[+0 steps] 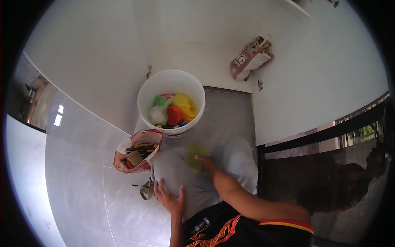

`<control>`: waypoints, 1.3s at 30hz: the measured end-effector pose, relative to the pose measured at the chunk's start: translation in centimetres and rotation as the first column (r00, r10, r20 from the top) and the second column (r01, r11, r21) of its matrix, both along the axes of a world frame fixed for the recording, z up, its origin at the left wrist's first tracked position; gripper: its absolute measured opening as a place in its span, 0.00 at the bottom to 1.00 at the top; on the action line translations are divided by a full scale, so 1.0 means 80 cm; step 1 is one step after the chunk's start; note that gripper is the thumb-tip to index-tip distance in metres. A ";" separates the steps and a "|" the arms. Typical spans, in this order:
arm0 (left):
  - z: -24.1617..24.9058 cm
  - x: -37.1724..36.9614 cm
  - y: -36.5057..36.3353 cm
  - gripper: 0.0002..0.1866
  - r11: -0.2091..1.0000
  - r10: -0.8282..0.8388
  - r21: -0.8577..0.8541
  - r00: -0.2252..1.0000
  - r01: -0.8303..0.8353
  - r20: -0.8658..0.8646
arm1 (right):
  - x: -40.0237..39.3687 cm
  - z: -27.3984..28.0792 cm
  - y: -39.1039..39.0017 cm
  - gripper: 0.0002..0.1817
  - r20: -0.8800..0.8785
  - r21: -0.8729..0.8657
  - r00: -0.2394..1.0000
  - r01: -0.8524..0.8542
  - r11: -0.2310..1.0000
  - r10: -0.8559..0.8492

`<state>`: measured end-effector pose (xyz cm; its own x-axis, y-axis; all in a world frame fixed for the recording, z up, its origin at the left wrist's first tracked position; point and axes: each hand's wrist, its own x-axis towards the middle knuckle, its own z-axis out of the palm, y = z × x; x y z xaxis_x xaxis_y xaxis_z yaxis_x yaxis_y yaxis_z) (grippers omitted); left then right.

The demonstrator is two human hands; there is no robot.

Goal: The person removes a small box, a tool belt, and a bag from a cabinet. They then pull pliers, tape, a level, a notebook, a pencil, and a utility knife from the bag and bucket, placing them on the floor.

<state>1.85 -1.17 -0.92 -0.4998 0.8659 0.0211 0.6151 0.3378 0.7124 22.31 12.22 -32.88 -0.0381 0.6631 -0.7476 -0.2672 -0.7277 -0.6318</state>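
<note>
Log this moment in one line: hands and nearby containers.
left hand: spread at left leg | right hand: holding yellow-green item, blurred | bucket: upright, bags inside | nearer sack: open, tools inside

The floor [82, 177] supports the bucket [170, 80]; sack [120, 159] at the bucket's 7 o'clock; strap [142, 192] at the sack's 6 o'clock.

A blurred yellow-green item [193, 152], possibly cloth, is held in the right fingers [199, 157]

Head-worn view, close above lap [201, 190], faces forward and down; edges probably warped.
</note>
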 end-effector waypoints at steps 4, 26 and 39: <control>-0.003 -0.026 0.005 0.39 1.000 0.022 0.020 0.999 -0.021 -0.031 | -0.049 0.040 0.025 0.23 -0.205 0.013 0.977 0.056 0.998 -0.052; -0.041 -0.045 0.038 0.27 0.977 0.058 0.199 0.994 -0.077 0.097 | 0.031 0.339 0.022 0.25 -0.161 0.096 0.987 0.021 0.995 -0.005; -0.070 -0.054 0.053 0.19 0.952 0.007 0.292 0.964 -0.087 0.265 | 0.007 0.411 0.012 0.23 -0.411 0.385 0.881 -0.068 0.921 0.236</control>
<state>-2.50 3.06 -6.55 -0.5629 0.8146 0.1402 0.3858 0.1089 0.9161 22.91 13.15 -0.01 -0.4290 0.8338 -0.3474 -0.4823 -0.5366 -0.6924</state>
